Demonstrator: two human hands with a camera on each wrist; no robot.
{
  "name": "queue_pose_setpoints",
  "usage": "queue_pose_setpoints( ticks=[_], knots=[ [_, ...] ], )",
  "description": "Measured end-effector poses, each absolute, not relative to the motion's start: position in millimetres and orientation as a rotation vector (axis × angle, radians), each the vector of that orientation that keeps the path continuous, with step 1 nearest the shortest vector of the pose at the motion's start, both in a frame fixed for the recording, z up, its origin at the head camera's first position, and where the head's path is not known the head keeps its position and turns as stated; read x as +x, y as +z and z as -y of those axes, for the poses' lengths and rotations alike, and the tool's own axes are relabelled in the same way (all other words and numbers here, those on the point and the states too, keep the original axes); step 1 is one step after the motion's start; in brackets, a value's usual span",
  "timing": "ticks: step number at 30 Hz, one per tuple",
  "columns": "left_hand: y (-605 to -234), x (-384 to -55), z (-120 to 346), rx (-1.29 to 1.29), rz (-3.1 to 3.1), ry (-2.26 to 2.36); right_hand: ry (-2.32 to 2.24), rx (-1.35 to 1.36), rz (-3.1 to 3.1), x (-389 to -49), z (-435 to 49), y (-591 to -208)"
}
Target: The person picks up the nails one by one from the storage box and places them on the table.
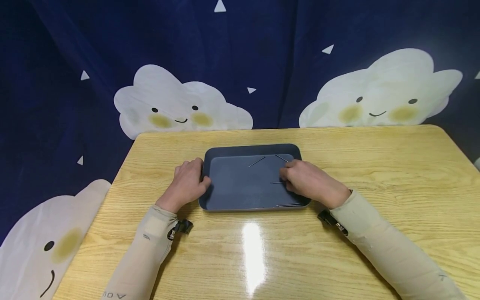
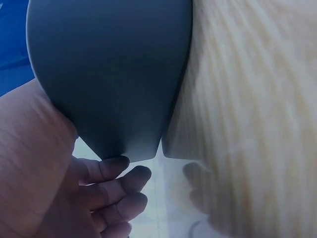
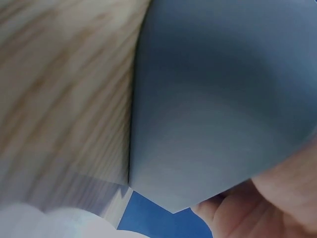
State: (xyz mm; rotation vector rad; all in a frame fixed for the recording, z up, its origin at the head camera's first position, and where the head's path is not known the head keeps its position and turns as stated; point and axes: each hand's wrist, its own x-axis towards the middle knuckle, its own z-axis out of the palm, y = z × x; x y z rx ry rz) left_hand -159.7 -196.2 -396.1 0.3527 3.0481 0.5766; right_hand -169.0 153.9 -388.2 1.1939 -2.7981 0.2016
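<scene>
A dark grey rectangular tray point(image 1: 240, 183) sits on the wooden table with several thin metal nails in it. My left hand point(image 1: 187, 181) grips the tray's left wall, thumb over the rim and fingers outside, as the left wrist view also shows. My right hand point(image 1: 305, 179) reaches over the right wall with bent fingers pointing down inside. One nail point(image 1: 276, 182) runs under those fingertips; I cannot tell whether they pinch it. Another nail point(image 1: 282, 158) lies just above the hand, and a third nail point(image 1: 256, 161) slants near the far wall. The right fingertips are hidden behind the tray wall in the right wrist view.
More nails point(image 1: 288, 205) lie side by side along the near right wall of the tray. The light wooden table point(image 1: 375, 166) extends on both sides. Behind it hangs a dark blue curtain point(image 1: 262, 50) with smiling clouds. Each sleeve carries a small black wrist device point(image 1: 183, 226).
</scene>
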Motion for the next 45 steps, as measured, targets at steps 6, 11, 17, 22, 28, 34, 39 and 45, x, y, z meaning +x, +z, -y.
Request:
queue_pose_setpoints(
  ticks=[6,11,17,22,28,34,39,45],
  knots=[
    [-397.5,-158.4,197.2,0.355,-3.032,0.585,0.215,1.197,2.8,-168.2,-154.1,-388.2],
    [-397.9,-158.7,196.8,0.36,-3.031,0.591,0.228,1.224,2.76,-168.9,-154.1,-388.8],
    [-397.6,-159.6,196.3,0.353,-3.036,0.588,0.251,1.241,2.719,-169.2,-154.2,-389.4],
    [-397.7,-159.3,196.5,0.356,-3.034,0.588,0.266,1.229,2.752,-168.1,-154.2,-388.9],
    [-396.1,-158.8,195.9,0.366,-3.032,0.594,0.271,1.223,2.781,-168.0,-153.8,-387.5],
    [-395.4,-158.8,196.0,0.366,-3.031,0.588,0.264,1.202,2.804,-169.2,-154.2,-388.0],
    [-395.1,-158.2,196.1,0.36,-3.024,0.589,0.281,1.203,2.809,-170.0,-154.0,-388.7],
    [-395.0,-157.5,195.7,0.364,-3.024,0.592,0.266,1.219,2.803,-169.4,-153.8,-388.9]
  ],
)
